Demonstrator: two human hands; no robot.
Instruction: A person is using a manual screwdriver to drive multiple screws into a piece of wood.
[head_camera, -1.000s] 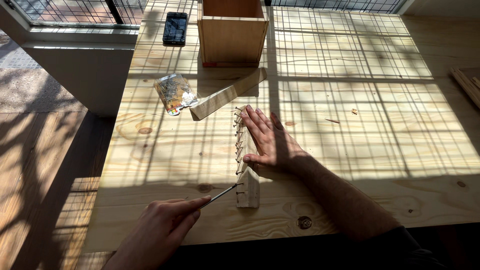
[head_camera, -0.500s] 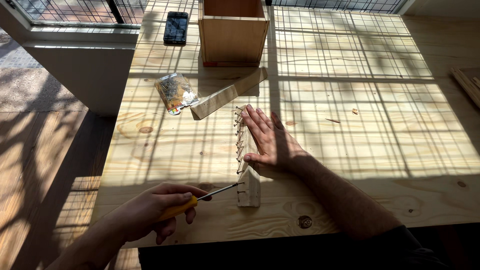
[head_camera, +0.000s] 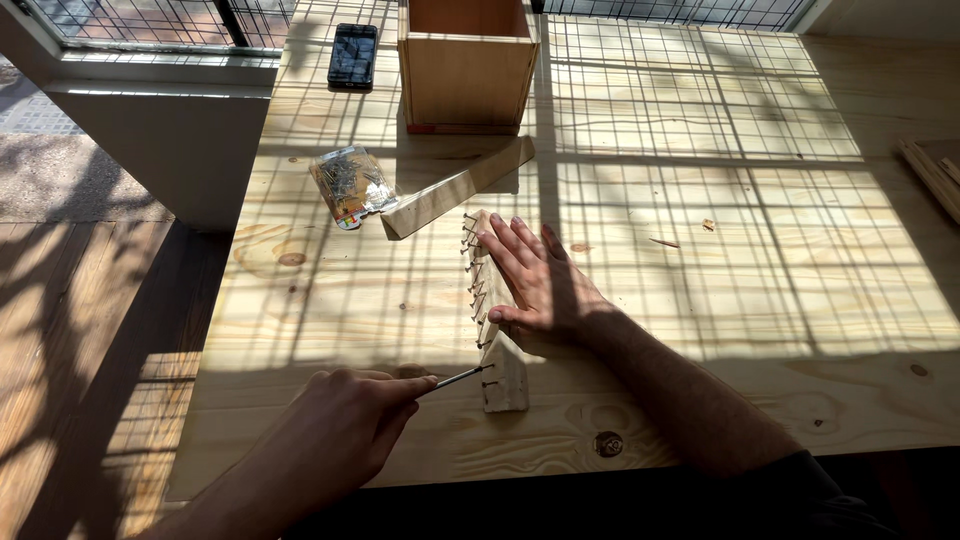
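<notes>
The narrow pale wooden strip (head_camera: 497, 320) lies near the table's (head_camera: 760, 260) front edge, small nails along its left side. The right hand (head_camera: 540, 280) presses it flat, fingers spread; the left hand (head_camera: 345, 420) grips a thin metal tool (head_camera: 458, 378).

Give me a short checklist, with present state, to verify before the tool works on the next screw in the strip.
1. Right hand flat on strip, holding it down: ok.
2. Left hand grips tool: ok.
3. Tool tip at a screw on the strip's side: ok; seated in its head: cannot tell.
4. Right fingers away from the tool tip: ok; the thumb is closest.
5. Bag of screws within reach on table: ok.
6. Loose wood piece clear of the strip: ok.
</notes>
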